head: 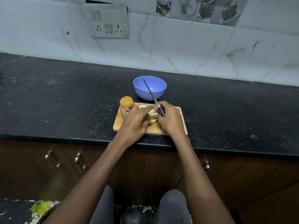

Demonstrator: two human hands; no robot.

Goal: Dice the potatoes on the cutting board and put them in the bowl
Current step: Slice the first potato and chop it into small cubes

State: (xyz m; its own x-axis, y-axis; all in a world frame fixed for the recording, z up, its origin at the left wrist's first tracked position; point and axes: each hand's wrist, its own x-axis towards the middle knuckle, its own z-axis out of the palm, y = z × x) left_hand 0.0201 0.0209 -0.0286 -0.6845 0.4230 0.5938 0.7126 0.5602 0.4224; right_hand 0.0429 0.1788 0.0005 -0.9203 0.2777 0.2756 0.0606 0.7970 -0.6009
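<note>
A wooden cutting board (pixel 182 118) lies at the counter's front edge. Pale potato pieces (pixel 152 113) sit on it between my hands. A whole brown potato (pixel 126 102) rests at the board's far left corner. My left hand (pixel 135 120) lies flat over the pieces, fingers spread and touching them, fingertips near the whole potato. My right hand (pixel 169 118) grips a knife (pixel 151 92) by its dark handle, the blade raised and pointing away over the blue bowl (pixel 149 87). The bowl stands just behind the board and looks empty.
The black speckled counter (pixel 64 97) stretches to both sides. A tiled wall with a socket plate (pixel 107 23) stands behind. Brown cabinet doors with metal handles (pixel 53 159) are below the counter edge. My knees are in view at the bottom.
</note>
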